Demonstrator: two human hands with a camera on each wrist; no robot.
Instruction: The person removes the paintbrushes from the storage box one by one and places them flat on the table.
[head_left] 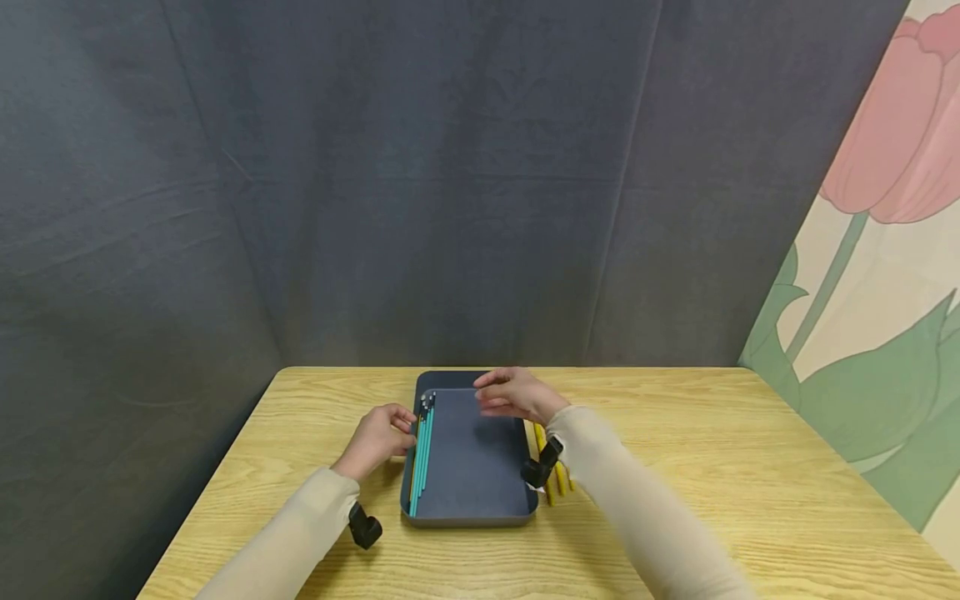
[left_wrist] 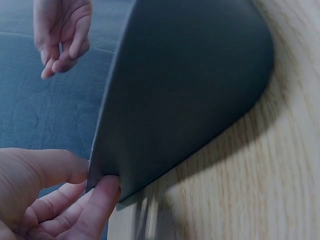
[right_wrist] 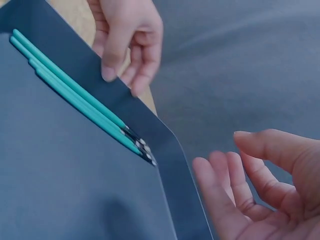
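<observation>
A dark grey rectangular tray (head_left: 480, 475) lies on the table. My left hand (head_left: 381, 435) pinches its left wall, and the left wrist view shows the thumb at the rim (left_wrist: 102, 110) with a finger against the outer side. Inside the tray, along that wall, several slim turquoise sticks (head_left: 422, 454) lie side by side. Their black-and-white ends (right_wrist: 141, 146) point to the far side. Over the tray's far right part hovers my right hand (head_left: 516, 393), holding nothing, its fingers apart and loosely bent in the right wrist view.
Several yellow sticks (head_left: 560, 479) lie on the wooden table (head_left: 675, 450) just right of the tray, partly hidden by my right wrist. A dark grey curtain (head_left: 450, 183) hangs behind the table's far edge. At the right is a wall with a painted tulip (head_left: 885, 125).
</observation>
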